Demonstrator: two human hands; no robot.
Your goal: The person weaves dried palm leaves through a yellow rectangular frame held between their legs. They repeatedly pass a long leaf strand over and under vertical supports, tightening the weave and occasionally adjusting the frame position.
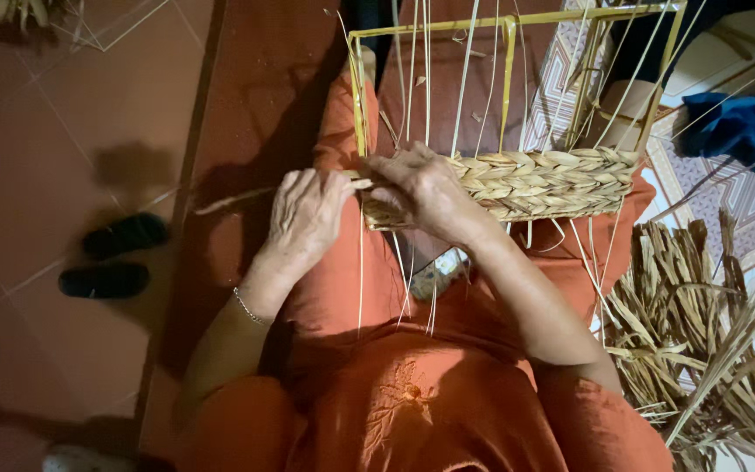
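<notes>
Both hands clamped on one half-woven straw basket on yellow wire frame [535, 179]: left hand [308, 214], right hand [425, 192]. Two black sandals [115, 258], one dried straw pile [701, 341].

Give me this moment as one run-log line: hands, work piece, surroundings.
left hand: pinching straw strand | right hand: on woven band at corner | yellow wire frame: on lap | dry straw pile: on the floor at the right

Tiled floor [89, 114] — black sandals [115, 256], reeds [701, 332]
</notes>
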